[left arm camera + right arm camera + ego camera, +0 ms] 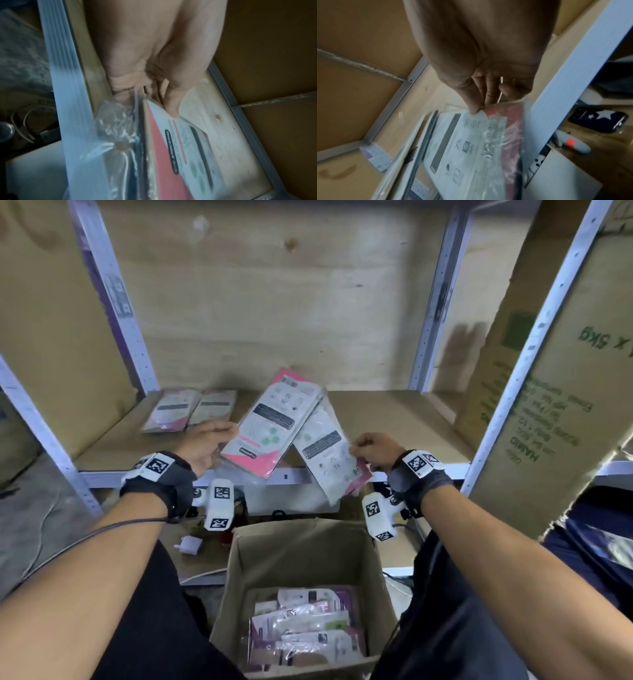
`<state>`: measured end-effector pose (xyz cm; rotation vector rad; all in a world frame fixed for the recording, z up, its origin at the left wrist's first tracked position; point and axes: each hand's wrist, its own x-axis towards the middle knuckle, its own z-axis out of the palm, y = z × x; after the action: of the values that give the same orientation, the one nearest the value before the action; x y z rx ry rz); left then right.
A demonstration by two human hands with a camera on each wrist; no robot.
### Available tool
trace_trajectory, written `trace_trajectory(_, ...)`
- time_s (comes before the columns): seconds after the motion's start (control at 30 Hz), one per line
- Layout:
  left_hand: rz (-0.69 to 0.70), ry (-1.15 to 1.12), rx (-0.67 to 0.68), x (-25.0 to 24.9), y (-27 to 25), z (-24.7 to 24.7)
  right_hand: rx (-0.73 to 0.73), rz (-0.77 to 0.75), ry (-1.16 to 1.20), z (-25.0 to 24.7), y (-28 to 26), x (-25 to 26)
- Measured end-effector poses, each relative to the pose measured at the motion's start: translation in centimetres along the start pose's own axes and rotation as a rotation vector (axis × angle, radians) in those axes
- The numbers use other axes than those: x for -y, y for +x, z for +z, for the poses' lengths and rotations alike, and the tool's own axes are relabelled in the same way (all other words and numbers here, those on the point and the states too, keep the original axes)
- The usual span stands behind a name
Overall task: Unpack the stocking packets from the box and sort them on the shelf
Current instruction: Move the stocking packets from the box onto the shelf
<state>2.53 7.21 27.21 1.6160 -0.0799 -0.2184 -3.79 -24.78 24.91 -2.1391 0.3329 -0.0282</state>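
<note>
Plywood backs a metal-framed shelf point(394, 419) that fills the upper half of the head view, with tall cardboard cartons point(561, 392) leaning at the frame's right edge. Two stocking packets point(191, 410) already lie flat side by side on the shelf board, left of centre. At the bottom centre, an open cardboard box point(305, 553) sits between the person's knees, and more packets point(305, 625) are still heaped in its bottom.

The left hand point(205, 445) grips the lower end of a pink-and-white packet point(274, 422), thumb on its printed face and fingers beneath; the left wrist view shows the thumb point(173, 102) pressed on the card. The right hand point(373, 451) pinches the edge of a second packet point(325, 453) between thumb and curled fingers. Both packets are held tilted in the air just above the front edge of the shelf, and the left one overlaps the right one near the middle of the frame.

By my reading, this is the sorting step: a pair has come out of the box and is being compared or separated before placement. The next move seems to call for laying each packet flat beside the matching ones at centre left, keeping the printed faces up and the slippery plastic sleeves from sliding off the board's front lip. Plenty remains in the box, so the task looks early.
</note>
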Motion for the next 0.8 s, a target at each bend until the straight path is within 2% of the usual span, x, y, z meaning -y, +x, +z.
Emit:
trace_trajectory(0.23, 0.003, -0.147, -0.220, 1.5, 3.8, -0.7, -0.041, 0.145, 0.477, 2.3, 3.0, 0.6)
trace_trajectory(0.33, -0.003, -0.157, -0.264, 1.8, 5.8, -1.4, -0.027, 0.168, 0.555, 3.3, 4.7, 1.7)
trace_trajectory(0.47, -0.095, -0.148, -0.308, 2.2, 8.5, -2.7, 0.012, 0.187, 0.623, 5.0, 7.3, 3.5)
trace_trajectory(0.63, -0.096, -0.143, -0.466, 2.3, 12.0, -5.2, 0.085, 0.186, 0.643, 7.1, 10.4, 6.5)
trace_trajectory(0.8, -0.110, -0.110, -0.506, 1.9, 15.7, -8.9, 0.128, 0.201, 0.689, 9.8, 13.8, 9.6)
